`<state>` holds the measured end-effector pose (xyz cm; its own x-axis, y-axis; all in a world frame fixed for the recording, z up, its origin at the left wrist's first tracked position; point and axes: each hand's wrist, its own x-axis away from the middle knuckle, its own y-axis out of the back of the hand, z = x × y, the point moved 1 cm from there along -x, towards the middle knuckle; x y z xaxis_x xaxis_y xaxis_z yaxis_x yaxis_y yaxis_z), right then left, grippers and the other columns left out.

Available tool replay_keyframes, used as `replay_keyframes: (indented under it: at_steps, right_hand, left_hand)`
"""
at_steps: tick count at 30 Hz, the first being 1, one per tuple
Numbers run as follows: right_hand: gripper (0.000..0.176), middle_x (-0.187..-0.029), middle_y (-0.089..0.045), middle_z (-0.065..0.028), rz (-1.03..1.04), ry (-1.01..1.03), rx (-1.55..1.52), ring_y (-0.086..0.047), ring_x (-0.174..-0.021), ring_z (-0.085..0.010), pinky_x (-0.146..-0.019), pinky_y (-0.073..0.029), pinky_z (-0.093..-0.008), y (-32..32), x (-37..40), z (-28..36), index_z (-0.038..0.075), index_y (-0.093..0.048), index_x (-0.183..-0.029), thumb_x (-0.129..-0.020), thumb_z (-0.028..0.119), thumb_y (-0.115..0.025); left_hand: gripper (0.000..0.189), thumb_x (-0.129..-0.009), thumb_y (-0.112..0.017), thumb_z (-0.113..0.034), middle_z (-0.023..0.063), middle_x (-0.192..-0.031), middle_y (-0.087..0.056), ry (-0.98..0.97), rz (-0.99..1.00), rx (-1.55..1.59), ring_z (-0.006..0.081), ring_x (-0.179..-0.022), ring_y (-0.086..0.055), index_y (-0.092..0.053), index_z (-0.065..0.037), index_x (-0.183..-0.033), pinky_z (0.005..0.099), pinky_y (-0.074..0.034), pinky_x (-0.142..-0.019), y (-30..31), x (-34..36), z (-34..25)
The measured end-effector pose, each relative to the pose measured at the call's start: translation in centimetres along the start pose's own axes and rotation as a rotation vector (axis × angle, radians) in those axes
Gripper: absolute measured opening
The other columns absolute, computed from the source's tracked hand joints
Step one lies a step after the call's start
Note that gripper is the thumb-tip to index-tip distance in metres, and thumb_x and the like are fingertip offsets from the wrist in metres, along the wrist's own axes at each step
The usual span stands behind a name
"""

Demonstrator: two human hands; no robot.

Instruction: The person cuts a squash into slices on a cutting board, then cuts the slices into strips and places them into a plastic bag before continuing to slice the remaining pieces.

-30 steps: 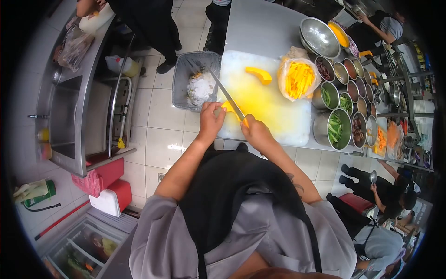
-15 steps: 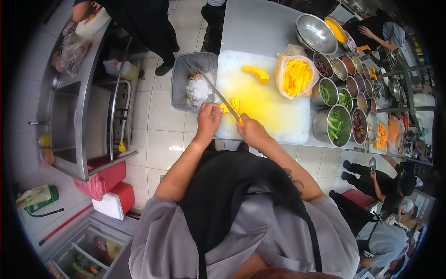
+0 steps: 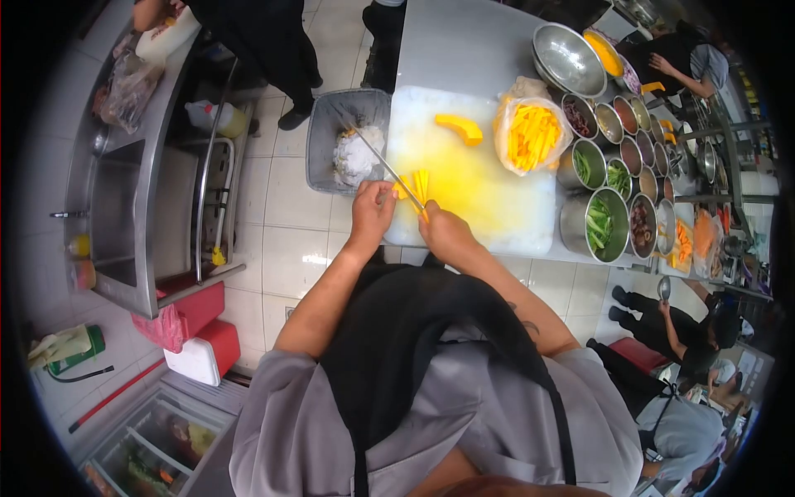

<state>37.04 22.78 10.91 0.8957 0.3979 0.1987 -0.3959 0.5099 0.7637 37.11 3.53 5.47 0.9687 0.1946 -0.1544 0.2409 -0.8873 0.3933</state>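
Note:
At the left edge of the white cutting board [image 3: 513, 232], my right hand [image 3: 450, 232] is closed round the yellow handle of a long knife [image 3: 388, 166]. The blade slants up and left, its tip over the grey bin. My left hand [image 3: 373, 214] pinches a small yellow-orange pumpkin piece [image 3: 400, 190] beside the blade. Thin cut pumpkin strips [image 3: 422, 179] lie just right of the blade. Farther back on the board rests a curved pumpkin slice [image 3: 459, 128]. A plastic bag full of pumpkin sticks [image 3: 532, 137] stands at the board's right side.
Below the board's left edge stands a grey bin [image 3: 321, 153] with white waste. Steel pots [image 3: 595, 225] of cut vegetables line the right, below a large steel bowl [image 3: 570, 60]. A sink [image 3: 124, 215] is at left. Co-workers stand at the far side and right.
The knife handle and my right hand have shifted slightly left, and the blade sits a little lower. My left hand keeps its place. The whole view has moved slightly.

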Motion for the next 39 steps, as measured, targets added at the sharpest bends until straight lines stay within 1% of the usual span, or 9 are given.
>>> replay_keyframes:
  at_steps: [9, 14, 21, 24, 27, 30, 33, 35, 39]
  right_hand:
    - [0.026, -0.08, -0.069, -0.0287, -0.026, 0.018, -0.061, -0.069, -0.076, -0.0482, -0.072, -0.055, -0.0555, 1.0, 0.6, 0.5, -0.004, -0.057, -0.105, -0.102, 0.021, -0.061]
    - [0.025, -0.079, -0.068, -0.0285, -0.048, 0.069, -0.047, -0.069, -0.075, -0.0477, -0.072, -0.055, -0.0551, 1.3, 0.7, 1.1, -0.003, -0.057, -0.104, -0.102, 0.021, -0.062]
    - [0.025, -0.079, -0.069, -0.0289, -0.006, 0.041, -0.019, -0.069, -0.076, -0.0481, -0.073, -0.055, -0.0557, 0.7, 0.5, 1.2, -0.004, -0.057, -0.103, -0.103, 0.021, -0.06]
    - [0.026, -0.08, -0.069, -0.0297, 0.001, 0.018, -0.039, -0.069, -0.077, -0.0486, -0.074, -0.055, -0.0559, 0.0, 0.2, 0.5, -0.004, -0.057, -0.104, -0.103, 0.022, -0.06]
    - [0.027, -0.082, -0.069, -0.0303, 0.019, 0.005, -0.05, -0.069, -0.078, -0.049, -0.075, -0.055, -0.0558, -0.3, 0.0, 0.3, -0.005, -0.057, -0.105, -0.103, 0.022, -0.059]
    - [0.028, -0.084, -0.069, -0.0302, 0.024, 0.021, -0.08, -0.069, -0.079, -0.0492, -0.076, -0.055, -0.0556, -0.5, -0.2, 0.1, -0.005, -0.058, -0.106, -0.103, 0.023, -0.06]
    - [0.029, -0.085, -0.07, -0.0299, 0.048, -0.012, -0.142, -0.069, -0.08, -0.0492, -0.076, -0.054, -0.0554, -0.2, -0.5, -0.2, -0.005, -0.058, -0.106, -0.103, 0.024, -0.061]
    - [0.03, -0.085, -0.07, -0.0298, 0.087, -0.07, -0.236, -0.069, -0.081, -0.0489, -0.076, -0.054, -0.0548, -0.1, -0.5, -1.0, -0.004, -0.058, -0.107, -0.102, 0.025, -0.063]
    - [0.028, -0.089, -0.069, -0.0302, -0.069, -0.056, -0.226, -0.069, -0.085, -0.0469, -0.078, -0.055, -0.0525, 1.1, 0.8, -1.5, -0.003, -0.058, -0.11, -0.099, 0.022, -0.066]
  left_hand:
    - [0.015, -0.092, -0.076, -0.007, 0.0091, -0.094, -0.064, 0.066, -0.038, 0.074, 0.0185, -0.074, -0.057, -0.071, -0.002, -0.105, 0.032, -0.05, -0.069, -0.2, 0.5, 0.1]
    - [0.014, -0.092, -0.076, -0.007, 0.0092, -0.094, -0.064, 0.036, -0.043, 0.073, 0.0186, -0.074, -0.057, -0.071, -0.002, -0.104, 0.0317, -0.05, -0.069, -0.4, 0.4, 0.5]
    - [0.014, -0.093, -0.076, -0.007, 0.0101, -0.095, -0.064, 0.029, -0.056, 0.145, 0.02, -0.077, -0.06, -0.071, 0.0, -0.104, 0.0323, -0.051, -0.07, -0.6, 0.3, 0.8]
    - [0.013, -0.093, -0.076, -0.007, 0.011, -0.096, -0.066, 0.09, -0.009, 0.09, 0.0216, -0.08, -0.062, -0.071, 0.0, -0.103, 0.0332, -0.052, -0.073, -0.4, 0.4, 0.7]
    - [0.012, -0.092, -0.076, -0.006, 0.0117, -0.095, -0.067, 0.031, -0.029, 0.082, 0.0236, -0.082, -0.064, -0.072, 0.0, -0.102, 0.0345, -0.053, -0.075, -0.5, 0.3, 0.7]
    - [0.012, -0.094, -0.075, -0.007, 0.0092, -0.097, -0.067, -0.055, -0.037, 0.015, 0.0182, -0.083, -0.065, -0.073, -0.001, -0.105, 0.0308, -0.053, -0.074, -0.4, 0.1, 1.1]
    - [0.013, -0.093, -0.075, -0.007, 0.0107, -0.096, -0.069, -0.026, -0.019, 0.003, 0.0232, -0.082, -0.065, -0.073, -0.001, -0.103, 0.0354, -0.053, -0.078, -0.4, 0.0, 1.1]
    - [0.011, -0.091, -0.075, -0.006, 0.0122, -0.095, -0.069, -0.116, -0.003, -0.126, 0.0282, -0.087, -0.065, -0.072, -0.002, -0.101, 0.04, -0.052, -0.083, -0.4, 0.0, 0.3]
    - [0.013, -0.091, -0.074, -0.007, 0.0141, -0.098, -0.071, -0.237, 0.034, -0.243, 0.0343, -0.088, -0.066, -0.073, -0.002, -0.103, 0.0454, -0.051, -0.085, -1.4, -0.3, -1.5]
